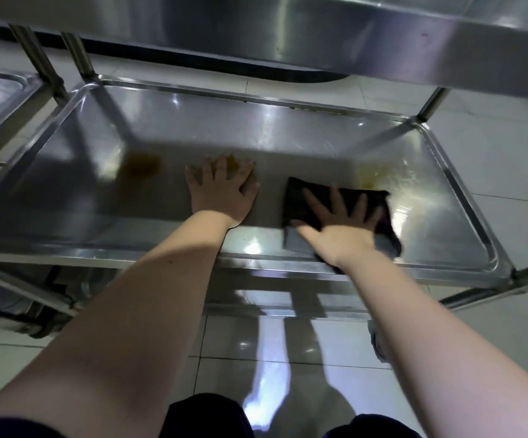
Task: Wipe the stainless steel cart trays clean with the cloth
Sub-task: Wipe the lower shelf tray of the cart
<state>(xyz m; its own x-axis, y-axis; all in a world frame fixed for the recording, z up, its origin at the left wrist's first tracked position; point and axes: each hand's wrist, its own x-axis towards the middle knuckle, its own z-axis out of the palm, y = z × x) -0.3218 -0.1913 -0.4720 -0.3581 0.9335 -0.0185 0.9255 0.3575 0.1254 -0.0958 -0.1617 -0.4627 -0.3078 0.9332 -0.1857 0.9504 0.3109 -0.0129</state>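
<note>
head view: the cloth (300, 197) is pressed flat on the lower tray (288, 104) under the right hand (341, 230); its fingers (336, 199) are spread straight, released, with nothing gripped; the left hand (224, 189) is laid flat on bare steel just beside the cloth, its fingers (221, 167) straight too, judged to be bracing. a yellow smear (371, 178) is seen just past the cloth's far right corner, ahead of the right fingers; a brown stain (142, 167) lies to the left, beyond the left hand, well apart from the cloth. the tray's long axis runs left to right, so the smear is judged the nearer target; a short push forward and right is called for; the stain would need a long sweep across.
</note>
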